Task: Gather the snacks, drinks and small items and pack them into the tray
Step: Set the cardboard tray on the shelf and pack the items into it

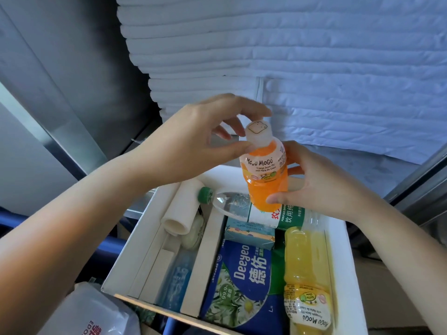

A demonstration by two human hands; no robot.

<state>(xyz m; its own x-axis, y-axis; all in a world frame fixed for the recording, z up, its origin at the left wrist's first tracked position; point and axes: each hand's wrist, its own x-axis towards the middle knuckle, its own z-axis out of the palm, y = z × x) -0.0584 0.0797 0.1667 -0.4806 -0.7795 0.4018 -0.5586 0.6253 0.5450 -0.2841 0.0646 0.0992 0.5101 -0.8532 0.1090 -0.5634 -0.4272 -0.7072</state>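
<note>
An orange Mogu Mogu bottle (pixel 266 172) with a white cap is held upright above the far end of the white tray (pixel 338 250). My left hand (pixel 193 143) pinches the cap from the left. My right hand (pixel 321 184) grips the bottle's body from the right. In the tray lie a clear water bottle with a green cap (pixel 237 204), a yellow Mogu Mogu bottle (pixel 307 274), a blue Deeyeo wipes pack (pixel 242 281) and a small blue carton (pixel 249 233). The tray's left compartment holds a white tube (pixel 181 209) and a blue wrapped item (pixel 176 281).
A stack of white folded cloths (pixel 290 56) fills the background behind the tray. A clear plastic bag with red print (pixel 92 315) lies at the lower left, beside the tray's near corner. Grey metal frames (pixel 60 131) run along the left and right sides.
</note>
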